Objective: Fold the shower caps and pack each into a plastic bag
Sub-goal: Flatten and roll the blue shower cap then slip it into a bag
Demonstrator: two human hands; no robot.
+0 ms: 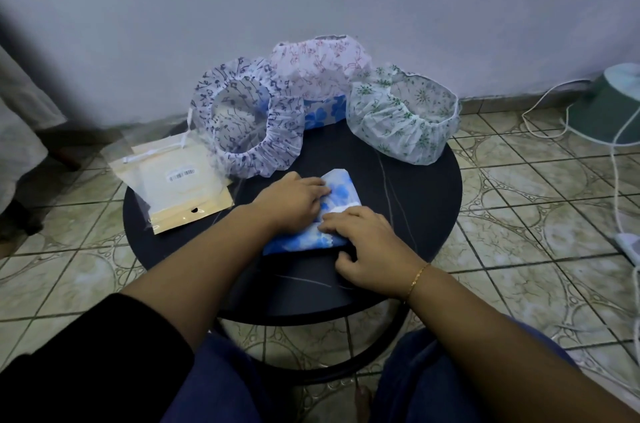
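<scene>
Both hands lie on a folded shower cap with blue flowers, which rests flat on the round dark desk, in its middle part. The left hand is on the upper left part of this cap. Its fingers are a little bent and their tips press down on the fabric; I cannot tell if they also pinch it. The right hand is on the lower right part of the same cap. Its fingers are spread and nearly straight, and they press the fold against the desk. A thin gold bracelet is on the right wrist.

To the left of the left hand, at the edge of the desk, lies a small pile of plastic bags with pale card inside and a white barcode label on top.

Beyond the left hand stands an open shower cap with dark music notes, tilted so that its elastic opening faces the person. Beyond both hands, near the wall, there is a shower cap with pink bows, which is stretched over something with a blue flower print; I cannot tell what this thing is. Beyond the right hand and a little to the right sits a shower cap with green flowers, with its opening upward.

Far to the right of the right hand, on the tiled floor, stand a green object and some white cables.
</scene>
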